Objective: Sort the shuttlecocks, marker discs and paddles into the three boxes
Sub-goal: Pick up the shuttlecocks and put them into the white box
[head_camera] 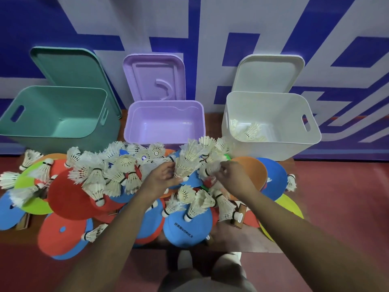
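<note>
Left grip [161,175] pinches a shuttlecock [186,165] over the disc pile [69,199], before the purple box [166,103]; right grip [230,174] pinches a blurred shuttlecock [210,168] beside it. More shuttlecocks [252,130] lie in the white box [271,106], far right.

The blue paddle [187,228] nearest the person carries dark lettering reading "SONICE", preceded by characters too small to read. Round stickers on two shuttlecock corks [156,153] bear marks that cannot be read.
</note>
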The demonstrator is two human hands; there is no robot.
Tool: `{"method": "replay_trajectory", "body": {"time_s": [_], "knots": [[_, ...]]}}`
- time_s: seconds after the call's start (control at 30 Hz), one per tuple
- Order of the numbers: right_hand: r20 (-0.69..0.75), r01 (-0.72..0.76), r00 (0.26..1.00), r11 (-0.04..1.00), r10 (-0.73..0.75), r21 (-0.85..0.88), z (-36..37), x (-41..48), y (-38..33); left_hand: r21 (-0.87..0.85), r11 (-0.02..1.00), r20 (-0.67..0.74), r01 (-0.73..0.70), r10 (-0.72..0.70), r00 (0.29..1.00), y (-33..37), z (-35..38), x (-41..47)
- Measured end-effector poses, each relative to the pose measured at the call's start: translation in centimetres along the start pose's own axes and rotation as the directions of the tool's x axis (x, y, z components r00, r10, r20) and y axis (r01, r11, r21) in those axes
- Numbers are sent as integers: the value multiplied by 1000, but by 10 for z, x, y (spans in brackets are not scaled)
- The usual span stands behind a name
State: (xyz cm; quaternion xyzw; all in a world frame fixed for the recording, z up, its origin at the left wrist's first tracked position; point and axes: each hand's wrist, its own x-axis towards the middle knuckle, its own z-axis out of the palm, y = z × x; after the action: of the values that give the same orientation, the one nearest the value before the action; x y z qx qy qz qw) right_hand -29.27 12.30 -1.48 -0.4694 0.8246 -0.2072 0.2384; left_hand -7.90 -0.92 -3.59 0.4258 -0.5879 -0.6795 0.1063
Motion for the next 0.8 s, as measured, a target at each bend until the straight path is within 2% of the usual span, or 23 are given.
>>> {"method": "replay_trajectory", "body": {"time_s": [0.17, 0.27, 0.33, 0.47, 0.53, 0.8], "knots": [[-200, -34, 977, 981, 73, 190, -62, 12, -11, 60, 998, 49, -34, 31, 998, 12, 8, 8], [-345, 23, 934, 949, 92, 316, -86, 26, -15, 51, 997, 55, -55, 52, 997, 24, 22, 15], [-332, 73, 943, 947, 37, 313, -94, 31, -20, 63, 995, 64, -75, 71, 995, 31, 28, 19], [-207, 132, 973, 981, -101, 144, -103, 33, -13, 106, 991, 88, -85, 76, 993, 44, 37, 31], [-187, 136, 976, 986, -116, 98, -110, 35, -5, 95, 992, 88, -84, 75, 993, 49, 43, 38], [-343, 54, 936, 935, 74, 351, -144, 53, 43, 94, 992, 57, -84, 79, 995, 74, 85, 73]]}}
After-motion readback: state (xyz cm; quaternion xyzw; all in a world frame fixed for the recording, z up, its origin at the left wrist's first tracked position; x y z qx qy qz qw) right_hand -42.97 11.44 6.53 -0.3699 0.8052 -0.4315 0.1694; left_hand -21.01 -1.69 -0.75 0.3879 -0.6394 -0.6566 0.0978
